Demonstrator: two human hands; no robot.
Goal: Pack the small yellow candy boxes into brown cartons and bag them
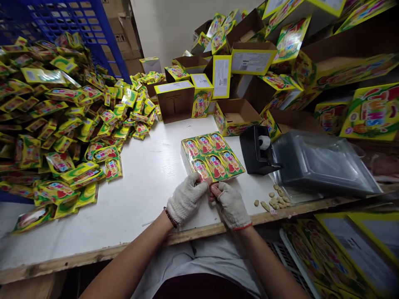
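A block of several small green and yellow packets [215, 155] with red fruit pictures lies on the white table in front of me, its top glossy. My left hand [188, 197], in a white knit glove with bare fingertips, is closed at the block's near edge and appears to grip it there. Just right of it, my right hand [232, 203], in a similar glove with a red cuff edge, has its fingers curled in a pinch by the same edge. Whatever sits between the right fingertips is too small to make out.
Loose packets [62, 137] heap up on the left beside a blue crate [75, 25]. Open display boxes [174, 101] stack at the back and right. A black tape dispenser [258, 153], clear plastic bin [324, 162] and peanuts [279, 201] lie right. The table's wooden edge [193, 234] is nearest me.
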